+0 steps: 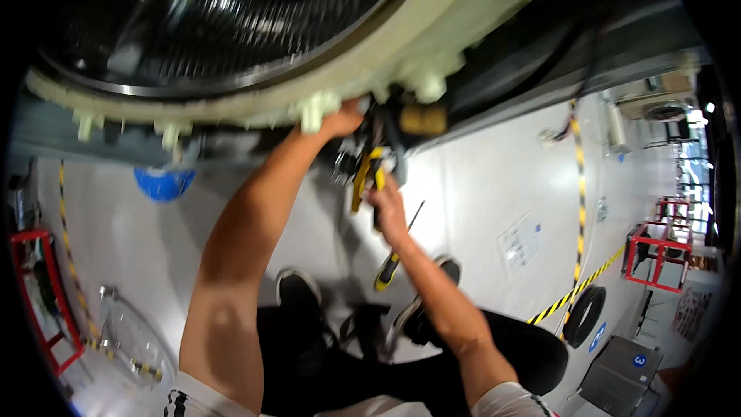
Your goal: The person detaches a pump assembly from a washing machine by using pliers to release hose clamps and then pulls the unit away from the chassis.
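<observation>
Above my hands hangs a washing machine's pale plastic tub (455,11) with a metal drum (255,23) inside it. My left hand (343,120) reaches up beneath the tub's lower rim, and its fingers are hidden among dark parts there. My right hand (388,205) is closed round the yellow-and-black handles of a pair of pliers (370,170). The pliers' jaws point up toward the parts under the tub, close to my left hand; what they touch is too blurred to tell. A yellow-and-black screwdriver (388,269) lies on the floor below my right hand.
A motor-like dark part with a copper-brown block (423,120) sits right of the pliers. My shoes (299,289) rest on the pale floor. A clear round door glass (131,340) lies at left. Red frames (660,255), a black ring (584,316) and striped floor tape (580,185) are farther out.
</observation>
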The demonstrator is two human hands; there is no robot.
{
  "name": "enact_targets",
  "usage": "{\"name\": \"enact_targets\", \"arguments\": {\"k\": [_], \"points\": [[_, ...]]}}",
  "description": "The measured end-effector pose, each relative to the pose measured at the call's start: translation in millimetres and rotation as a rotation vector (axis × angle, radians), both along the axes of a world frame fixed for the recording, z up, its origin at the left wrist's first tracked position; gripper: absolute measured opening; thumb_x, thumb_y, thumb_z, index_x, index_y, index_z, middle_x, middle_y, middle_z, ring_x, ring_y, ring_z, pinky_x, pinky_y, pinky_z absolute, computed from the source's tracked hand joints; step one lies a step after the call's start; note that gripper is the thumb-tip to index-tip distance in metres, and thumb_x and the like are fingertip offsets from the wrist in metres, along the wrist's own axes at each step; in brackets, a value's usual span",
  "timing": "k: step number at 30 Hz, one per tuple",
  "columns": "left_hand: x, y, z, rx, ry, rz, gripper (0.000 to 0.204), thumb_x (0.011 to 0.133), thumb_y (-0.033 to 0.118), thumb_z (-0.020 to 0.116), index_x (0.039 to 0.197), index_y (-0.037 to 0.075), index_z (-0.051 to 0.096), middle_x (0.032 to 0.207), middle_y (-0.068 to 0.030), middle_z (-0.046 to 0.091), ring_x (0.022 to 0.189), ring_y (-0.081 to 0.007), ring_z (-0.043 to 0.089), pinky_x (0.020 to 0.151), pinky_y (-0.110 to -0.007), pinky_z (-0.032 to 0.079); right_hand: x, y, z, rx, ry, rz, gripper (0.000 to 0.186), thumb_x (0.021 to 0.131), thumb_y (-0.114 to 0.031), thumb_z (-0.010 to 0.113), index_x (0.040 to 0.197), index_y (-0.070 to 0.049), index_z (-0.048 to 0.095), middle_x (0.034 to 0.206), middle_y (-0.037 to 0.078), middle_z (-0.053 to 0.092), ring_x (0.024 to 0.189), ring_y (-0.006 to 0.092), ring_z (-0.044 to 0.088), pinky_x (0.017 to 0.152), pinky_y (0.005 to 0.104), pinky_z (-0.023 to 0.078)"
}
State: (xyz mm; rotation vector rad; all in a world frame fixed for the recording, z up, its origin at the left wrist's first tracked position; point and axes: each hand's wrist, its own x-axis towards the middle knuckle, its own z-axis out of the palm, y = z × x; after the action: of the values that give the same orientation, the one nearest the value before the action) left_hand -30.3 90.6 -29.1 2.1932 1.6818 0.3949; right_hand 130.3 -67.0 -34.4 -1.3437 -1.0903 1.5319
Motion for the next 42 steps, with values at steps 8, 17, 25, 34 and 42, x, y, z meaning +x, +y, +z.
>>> {"name": "enact_targets", "arguments": {"k": [8, 17, 25, 34, 42], "points": [[6, 20, -43, 0.163, -0.033, -0.03, 0.047, 0.077, 0.027, 0.057, 0.12, 0.008, 0.058, 0.123, -0.0203, 0.059, 0.117, -0.0405, 0.052, 0.104, -0.05, 0.037, -3, 4, 23, -0.21, 0.288, -0.064, 0.071, 0.084, -0.009, 0.05, 0.151, -0.016, 0.028, 0.087, -0.003, 0.05, 0.075, 0.0074, 0.044, 0.065, 0.0224, 0.038], [1, 22, -68, 0.201, -0.024, -0.044, 0.041, 0.076, 0.024, 0.057, 0.114, 0.008, 0.061, 0.119, -0.0202, 0.061, 0.113, -0.0406, 0.054, 0.099, -0.049, 0.04, -5, -5, 8, -0.23, 0.376, -0.031, 0.053, 0.085, -0.007, 0.048, 0.136, -0.018, 0.046, 0.095, -0.002, 0.05, 0.092, 0.01, 0.05, 0.088, 0.0331, 0.043], [1, 8, -21, 0.025, -0.008, 0.0, 0.047, 0.082, 0.033, 0.052, 0.124, 0.012, 0.055, 0.131, -0.0178, 0.053, 0.123, -0.0381, 0.046, 0.106, -0.048, 0.034, -7, -9, 17, -0.191, 0.322, 0.075, 0.059, 0.086, -0.001, 0.052, 0.141, -0.018, 0.042, 0.116, 0.003, 0.06, 0.103, 0.0122, 0.056, 0.086, 0.0329, 0.045], [-4, 12, -31, 0.122, -0.013, 0.02, 0.059, 0.073, 0.032, 0.065, 0.125, 0.008, 0.054, 0.129, -0.0208, 0.054, 0.121, -0.0405, 0.048, 0.104, -0.048, 0.037, -11, -9, 11, -0.213, 0.336, 0.02, 0.073, 0.081, 0.004, 0.052, 0.149, -0.015, 0.032, 0.1, 0.0, 0.059, 0.082, 0.0088, 0.052, 0.073, 0.0227, 0.043], [-5, 11, -19, 0.214, -0.051, -0.044, 0.051, 0.075, 0.032, 0.063, 0.117, 0.004, 0.059, 0.119, -0.0232, 0.059, 0.116, -0.0405, 0.053, 0.1, -0.048, 0.039, -8, -10, 4, -0.184, 0.383, 0.03, 0.078, 0.078, 0.004, 0.051, 0.151, -0.015, 0.03, 0.099, -0.001, 0.056, 0.079, 0.0084, 0.049, 0.069, 0.0218, 0.04]]}}
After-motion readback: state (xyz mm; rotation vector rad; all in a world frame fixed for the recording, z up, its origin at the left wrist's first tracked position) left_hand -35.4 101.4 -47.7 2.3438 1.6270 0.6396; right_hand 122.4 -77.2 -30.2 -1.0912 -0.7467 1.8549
